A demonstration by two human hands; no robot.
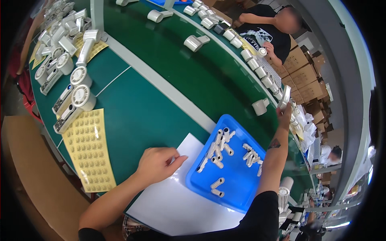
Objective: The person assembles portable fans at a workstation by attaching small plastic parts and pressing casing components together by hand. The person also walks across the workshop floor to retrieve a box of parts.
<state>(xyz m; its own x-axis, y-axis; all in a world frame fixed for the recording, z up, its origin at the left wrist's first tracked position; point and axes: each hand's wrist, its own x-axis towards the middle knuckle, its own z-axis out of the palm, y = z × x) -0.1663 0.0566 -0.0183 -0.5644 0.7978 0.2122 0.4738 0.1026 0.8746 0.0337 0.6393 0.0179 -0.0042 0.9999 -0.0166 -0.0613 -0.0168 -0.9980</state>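
Beside the far row of pale devices (260, 72), the right grip (284, 112) holds a glossy white device (286, 94), slim from this angle, nearly upright, its details too small to tell; near the white sheet (169, 207), the left grip (158, 164) curls loosely, thumb out.

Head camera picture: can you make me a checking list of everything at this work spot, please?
Surface: green table, with a white sheet near the person.
Work things: white device; blue tray holding small white parts.
Clutter: piled white devices and a dotted yellow sheet, on the left.
Hands: right hand grips the white device; left hand curled, nothing seen in it.
Cables: nothing seen.
Surroundings: co-worker, cardboard boxes.
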